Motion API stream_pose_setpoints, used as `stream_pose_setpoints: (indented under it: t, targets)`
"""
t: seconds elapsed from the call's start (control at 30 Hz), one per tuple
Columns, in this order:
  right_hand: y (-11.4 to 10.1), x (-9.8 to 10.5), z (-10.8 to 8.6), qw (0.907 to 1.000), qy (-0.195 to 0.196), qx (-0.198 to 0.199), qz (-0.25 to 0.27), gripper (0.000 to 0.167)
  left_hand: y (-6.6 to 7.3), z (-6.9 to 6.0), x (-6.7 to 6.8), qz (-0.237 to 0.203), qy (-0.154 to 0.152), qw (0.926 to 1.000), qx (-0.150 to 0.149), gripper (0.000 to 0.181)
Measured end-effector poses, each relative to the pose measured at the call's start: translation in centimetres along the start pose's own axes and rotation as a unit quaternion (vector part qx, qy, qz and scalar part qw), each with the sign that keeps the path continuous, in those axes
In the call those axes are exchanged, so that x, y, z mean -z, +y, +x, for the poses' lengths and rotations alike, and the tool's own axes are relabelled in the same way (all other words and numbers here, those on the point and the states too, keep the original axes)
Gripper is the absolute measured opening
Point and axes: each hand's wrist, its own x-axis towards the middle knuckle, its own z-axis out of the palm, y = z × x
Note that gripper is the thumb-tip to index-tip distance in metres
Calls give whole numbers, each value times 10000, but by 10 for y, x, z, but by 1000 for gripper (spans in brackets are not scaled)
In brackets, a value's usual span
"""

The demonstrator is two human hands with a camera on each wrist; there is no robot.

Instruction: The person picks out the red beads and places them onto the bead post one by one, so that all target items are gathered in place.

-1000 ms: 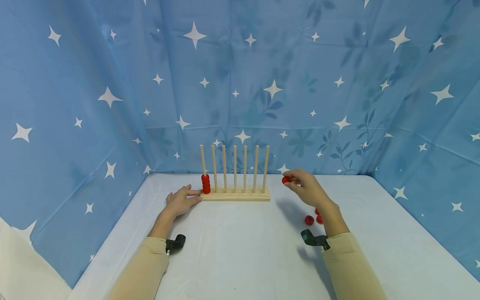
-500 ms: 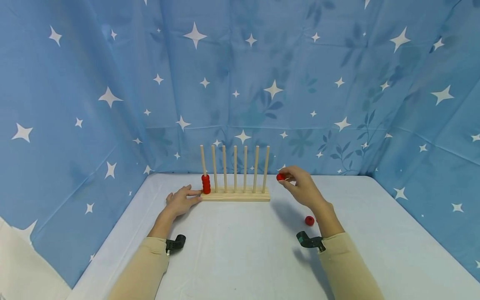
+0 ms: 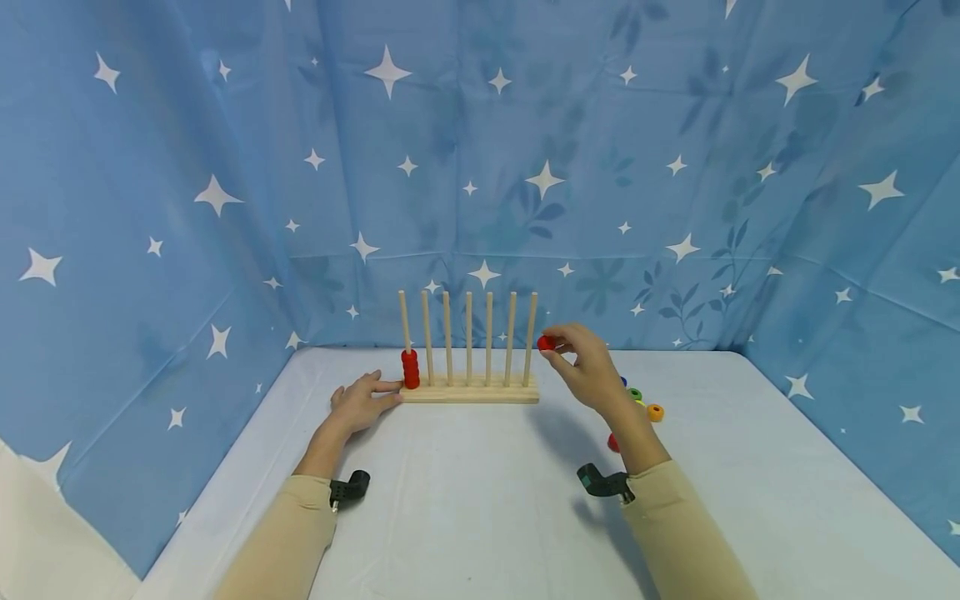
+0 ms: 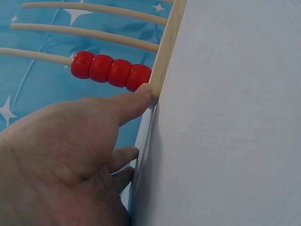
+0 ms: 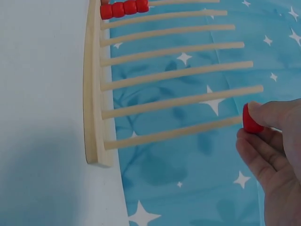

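A wooden bead rack (image 3: 469, 397) with several upright rods stands at the back of the table. Stacked on its leftmost rod are several red beads (image 4: 108, 69). My left hand (image 3: 358, 406) touches the rack's left end, its fingers extended. In my right hand (image 3: 588, 367), a red bead (image 5: 251, 118) is pinched between thumb and fingers. The bead is raised off the table, just right of the rightmost rod (image 3: 531, 337) in the head view. It overlaps that rod's tip in the right wrist view; I cannot tell whether they touch.
Loose beads lie on the white tabletop (image 3: 480, 500) by my right forearm: an orange bead (image 3: 656, 412), a green bead (image 3: 634, 393), a partly hidden blue bead (image 3: 622, 382) and a red bead (image 3: 614, 442). A blue starry curtain (image 3: 480, 167) hangs behind the rack.
My right hand has moved left and slightly up with the red bead, closer to the rack. Coloured beads have come into view beside the forearm. The left hand stays on the rack's end.
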Motion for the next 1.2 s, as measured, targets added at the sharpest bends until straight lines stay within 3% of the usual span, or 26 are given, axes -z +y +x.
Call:
stream_pose_setpoints:
  t: [0.57,1.2]
  targets:
    - [-17,-32,18,9964,659,313,434,29,-2,1,-1,-29,18,10000,-64,41]
    - [-50,-52,50,9881,1031,578,986,30,2,-1,-1,-82,18,10000,36,42]
